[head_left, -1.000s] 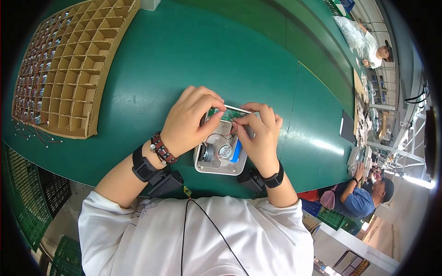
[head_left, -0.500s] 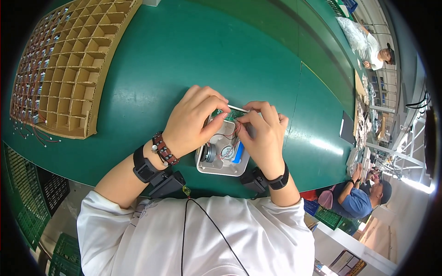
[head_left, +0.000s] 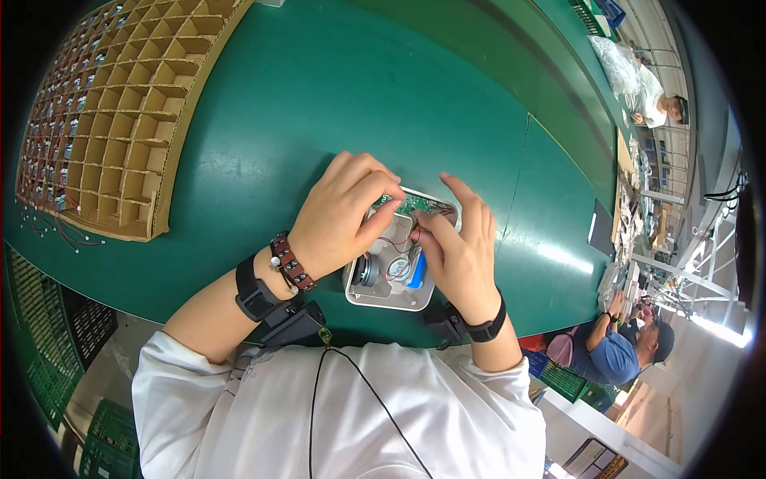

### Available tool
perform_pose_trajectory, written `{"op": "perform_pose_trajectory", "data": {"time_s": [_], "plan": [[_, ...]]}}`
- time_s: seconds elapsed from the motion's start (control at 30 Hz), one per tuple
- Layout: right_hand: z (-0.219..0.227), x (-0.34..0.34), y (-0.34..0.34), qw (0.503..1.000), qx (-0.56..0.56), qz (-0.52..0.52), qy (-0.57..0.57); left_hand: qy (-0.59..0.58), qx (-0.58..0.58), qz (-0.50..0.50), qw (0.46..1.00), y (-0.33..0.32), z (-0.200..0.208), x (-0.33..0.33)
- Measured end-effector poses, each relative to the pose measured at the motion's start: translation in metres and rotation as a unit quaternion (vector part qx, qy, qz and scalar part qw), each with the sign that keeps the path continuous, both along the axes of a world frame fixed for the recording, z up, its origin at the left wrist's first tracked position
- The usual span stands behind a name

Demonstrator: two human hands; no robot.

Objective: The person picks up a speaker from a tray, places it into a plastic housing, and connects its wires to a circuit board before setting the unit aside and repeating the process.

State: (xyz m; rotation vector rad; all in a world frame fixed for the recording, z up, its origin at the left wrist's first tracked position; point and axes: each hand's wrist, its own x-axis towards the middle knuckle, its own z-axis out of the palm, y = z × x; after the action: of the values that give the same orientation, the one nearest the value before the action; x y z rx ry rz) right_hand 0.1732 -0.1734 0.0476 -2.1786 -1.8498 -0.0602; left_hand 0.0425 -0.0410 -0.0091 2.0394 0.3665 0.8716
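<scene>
A white plastic housing (head_left: 389,301) sits on the table before me, its inside facing up. Across its far end lies a green circuit board (head_left: 412,205). A round black speaker (head_left: 367,270), a blue block like a battery (head_left: 418,272) and thin red and black wires (head_left: 394,242) fill the near part. My left hand (head_left: 339,209) is closed, thumb and finger pinching at the board's left part. My right hand (head_left: 465,254) pinches a thin wire between thumb and index finger beside the board, its other fingers raised. The fingertips partly hide the wire.
A cardboard divider box (head_left: 159,128) stands at the far left, many cells holding wired parts; red wires (head_left: 60,231) hang over its near edge. The green tabletop (head_left: 319,88) stretches ahead. A dark flat sheet (head_left: 602,231) lies at right. Two people sit farther right by cluttered benches.
My right hand has drawn back from the housing's far edge, its outer fingers lifting and uncovering the board's right end. The left hand still pinches at the board. The housing appears slightly shifted.
</scene>
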Motion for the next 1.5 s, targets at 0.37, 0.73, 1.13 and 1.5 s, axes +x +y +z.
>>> {"op": "perform_pose_trajectory", "data": {"time_s": [0.37, 0.73, 1.13, 1.5], "plan": [[0.017, 0.010, -0.004, 0.988, -0.135, 0.069, 0.033, -0.008, 0.000, -0.010, 1.000, -0.002, -0.002, 0.000], [0.004, -0.007, -0.022, 0.954, 0.037, -0.037, 0.296, -0.007, -0.095, -0.028, 0.995, 0.000, 0.009, 0.001], [0.033, 0.092, -0.088, 0.913, -0.162, -0.156, -0.342, -0.042, -0.320, -0.052, 0.945, -0.002, -0.003, -0.004], [-0.013, 0.071, 0.242, 0.985, 0.128, 0.072, -0.089, -0.061, -0.337, 0.004, 0.940, 0.028, 0.001, -0.002]]}}
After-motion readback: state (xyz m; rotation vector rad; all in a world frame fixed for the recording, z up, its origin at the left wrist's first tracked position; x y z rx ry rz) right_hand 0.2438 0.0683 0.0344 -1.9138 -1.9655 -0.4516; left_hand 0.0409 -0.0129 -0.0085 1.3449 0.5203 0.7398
